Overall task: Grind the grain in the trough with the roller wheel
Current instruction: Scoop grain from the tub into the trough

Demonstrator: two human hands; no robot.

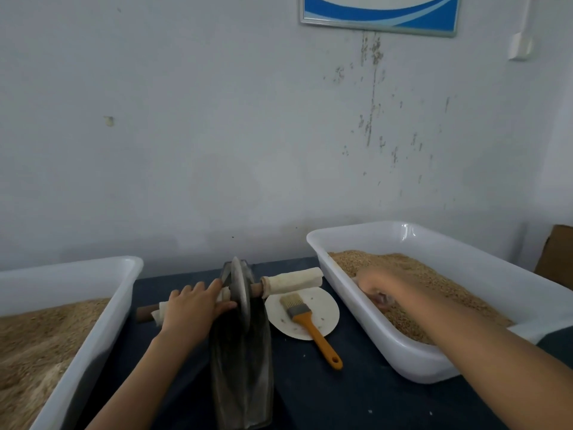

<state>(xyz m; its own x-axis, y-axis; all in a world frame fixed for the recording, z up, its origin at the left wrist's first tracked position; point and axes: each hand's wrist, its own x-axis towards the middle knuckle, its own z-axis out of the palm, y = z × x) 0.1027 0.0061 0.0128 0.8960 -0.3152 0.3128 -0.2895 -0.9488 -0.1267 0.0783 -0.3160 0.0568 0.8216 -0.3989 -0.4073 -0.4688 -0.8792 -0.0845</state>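
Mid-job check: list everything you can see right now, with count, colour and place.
Roller wheel: one, dark grey, standing in the trough.
Trough: one, dark, centre of table.
Axle handles: two, cloth-wrapped, either side of wheel.
Tubs: two, white, left and right, holding tan grain.
Plate: one, white, right of trough.
Brush: one, orange handle, on plate.
Left hand: on left handle.
Right hand: in right tub, blurred.

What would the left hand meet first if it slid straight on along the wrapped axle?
Probably the grey metal roller wheel: the left hand grips the axle with fingertips nearly at the wheel's face.
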